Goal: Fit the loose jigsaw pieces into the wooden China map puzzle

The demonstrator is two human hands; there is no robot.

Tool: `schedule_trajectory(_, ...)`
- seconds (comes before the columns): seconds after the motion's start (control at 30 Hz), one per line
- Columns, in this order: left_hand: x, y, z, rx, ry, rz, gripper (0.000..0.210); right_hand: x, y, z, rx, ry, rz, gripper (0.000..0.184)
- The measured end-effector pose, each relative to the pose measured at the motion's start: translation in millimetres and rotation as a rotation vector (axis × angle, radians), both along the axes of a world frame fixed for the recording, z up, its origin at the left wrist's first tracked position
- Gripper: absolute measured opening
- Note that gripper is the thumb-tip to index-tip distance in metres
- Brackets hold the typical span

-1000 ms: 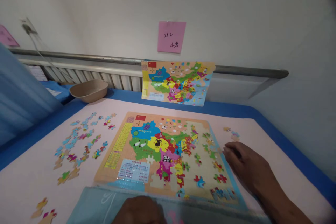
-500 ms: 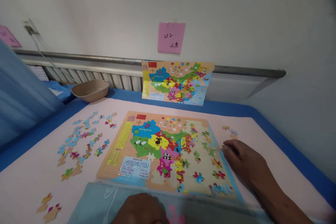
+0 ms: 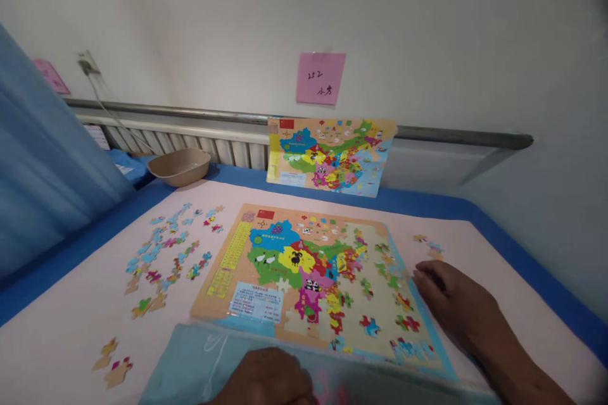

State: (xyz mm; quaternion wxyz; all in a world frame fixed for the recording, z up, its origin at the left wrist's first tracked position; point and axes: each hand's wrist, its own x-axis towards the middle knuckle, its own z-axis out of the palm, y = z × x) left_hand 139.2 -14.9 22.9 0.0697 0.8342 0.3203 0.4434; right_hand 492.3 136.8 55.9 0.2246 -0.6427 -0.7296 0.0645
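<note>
Puzzle board sits beside curled right hand; left hand cropped, both grips unclear.

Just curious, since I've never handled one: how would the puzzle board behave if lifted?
The puzzle board looks thin, so it is probably light for its size. Loose pieces on it would likely slide if it tilted, as several lie unjoined.

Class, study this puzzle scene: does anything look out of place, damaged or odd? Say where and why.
Nothing looks broken. What stands out is a pale, piece-shaped gap at the lower edge of the green area on the puzzle board, left of the pandas. It looks odd because its surroundings are mostly filled in.
</note>
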Motion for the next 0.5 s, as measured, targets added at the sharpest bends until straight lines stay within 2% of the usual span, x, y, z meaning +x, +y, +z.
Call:
schedule_trajectory(0.17, 4, -2, -30.3, 0.076, -0.041, 0.07, 0.061, 1, 0, 0.4, 0.007, -0.007, 0.006, 0.041)
schedule_trajectory(0.3, -1, -6, -54.0, 0.02, 0.128, 0.093, 0.063, -1, 0, 1.4, 0.027, 0.006, 0.021, 0.04)
schedule_trajectory(0.37, -4, -8, -58.7, 0.015, 0.175, 0.128, 0.064, -3, -1, 2.6, 0.023, 0.004, 0.018, 0.039)
schedule_trajectory(0.5, -5, -10, -57.6, -0.005, 0.203, 0.115, 0.067, -6, -1, 7.0, -0.016, 0.0, -0.001, 0.039)
